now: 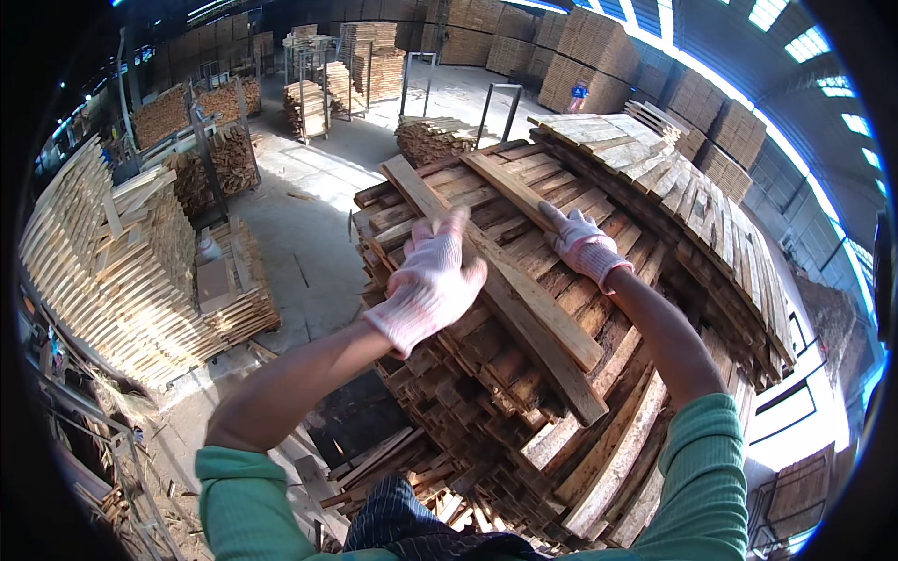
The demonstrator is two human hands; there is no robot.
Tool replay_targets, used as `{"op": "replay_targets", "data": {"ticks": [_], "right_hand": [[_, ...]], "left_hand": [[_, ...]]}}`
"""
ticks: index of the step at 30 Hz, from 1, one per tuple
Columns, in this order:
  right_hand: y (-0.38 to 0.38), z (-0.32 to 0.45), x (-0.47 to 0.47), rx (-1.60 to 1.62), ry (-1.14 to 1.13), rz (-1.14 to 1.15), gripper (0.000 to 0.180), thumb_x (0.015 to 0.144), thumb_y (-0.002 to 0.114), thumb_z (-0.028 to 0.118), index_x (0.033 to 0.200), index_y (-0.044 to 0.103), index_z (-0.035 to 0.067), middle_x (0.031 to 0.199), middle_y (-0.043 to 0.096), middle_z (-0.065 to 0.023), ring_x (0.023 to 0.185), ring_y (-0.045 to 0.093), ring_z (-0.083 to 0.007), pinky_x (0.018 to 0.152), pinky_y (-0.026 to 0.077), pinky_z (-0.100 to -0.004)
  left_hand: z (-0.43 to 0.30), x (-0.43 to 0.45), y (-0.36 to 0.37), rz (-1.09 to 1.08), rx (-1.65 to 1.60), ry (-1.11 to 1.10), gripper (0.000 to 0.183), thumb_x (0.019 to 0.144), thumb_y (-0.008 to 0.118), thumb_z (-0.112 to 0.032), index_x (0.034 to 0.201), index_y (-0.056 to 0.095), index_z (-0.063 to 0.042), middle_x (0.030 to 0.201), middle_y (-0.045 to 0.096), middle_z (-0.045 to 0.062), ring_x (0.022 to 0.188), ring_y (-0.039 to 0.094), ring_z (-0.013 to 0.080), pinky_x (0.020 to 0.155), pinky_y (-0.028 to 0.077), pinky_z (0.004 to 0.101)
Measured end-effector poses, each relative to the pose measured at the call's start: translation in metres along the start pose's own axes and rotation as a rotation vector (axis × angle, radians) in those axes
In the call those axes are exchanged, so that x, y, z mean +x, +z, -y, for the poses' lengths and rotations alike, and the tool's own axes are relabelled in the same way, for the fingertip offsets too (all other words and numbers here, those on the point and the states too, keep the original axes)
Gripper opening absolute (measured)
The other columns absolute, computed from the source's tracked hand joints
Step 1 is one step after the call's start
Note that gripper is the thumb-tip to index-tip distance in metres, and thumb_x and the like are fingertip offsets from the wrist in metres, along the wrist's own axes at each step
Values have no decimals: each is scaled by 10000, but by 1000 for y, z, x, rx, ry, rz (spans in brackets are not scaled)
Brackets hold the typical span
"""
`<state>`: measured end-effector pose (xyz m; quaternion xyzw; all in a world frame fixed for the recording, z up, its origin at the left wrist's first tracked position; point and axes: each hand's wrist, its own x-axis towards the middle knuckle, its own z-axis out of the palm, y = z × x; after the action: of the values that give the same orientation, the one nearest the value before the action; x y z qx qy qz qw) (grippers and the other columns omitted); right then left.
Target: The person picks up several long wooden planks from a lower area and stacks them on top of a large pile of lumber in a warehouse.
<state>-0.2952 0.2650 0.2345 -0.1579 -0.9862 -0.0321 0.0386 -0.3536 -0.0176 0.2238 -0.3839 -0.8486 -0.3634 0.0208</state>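
Note:
My left hand (pixel 438 277), in a pale knitted glove, is over two long wooden boards that lie slantwise on a stack. Its thumb stands apart from the fingers, and the fingertips are blurred. The upper board (pixel 537 301) runs towards me on top of the darker lower board (pixel 554 372). The fingertips are beside the far part of the boards; whether they touch the wood is hard to see. My right hand (pixel 581 243), gloved alike, has its fingers at the near end of another wooden board (pixel 508 188). The palm hides that end.
Beneath the boards is a large stack of rough planks (pixel 610 308). A higher plank stack (pixel 673 175) stands to the right. Piled light slats (pixel 140 301) are at the left, across a concrete floor (pixel 302 217). Metal frames (pixel 501 105) stand beyond. Far off is a person (pixel 578 97).

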Motion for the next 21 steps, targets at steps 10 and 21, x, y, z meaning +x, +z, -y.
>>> {"op": "replay_targets", "data": {"ticks": [10,21], "right_hand": [[-1,23,19,-22,82,-25,571,971,537,384,1479,356,195,1305,535,-244,1210,528,-449,989,467,-511],[-43,-54,95,-55,98,-39,568,926,640,308,1449,423,254,1164,617,-225,1072,642,-354,837,554,-470]], "left_hand": [[31,87,-16,563,621,782,752,826,730,-330,1479,402,-157,1474,422,140,1379,388,345,1165,284,495],[-9,113,0,877,590,634,731,783,746,-224,1440,438,-142,1406,484,113,1311,459,338,1058,440,443]]}}
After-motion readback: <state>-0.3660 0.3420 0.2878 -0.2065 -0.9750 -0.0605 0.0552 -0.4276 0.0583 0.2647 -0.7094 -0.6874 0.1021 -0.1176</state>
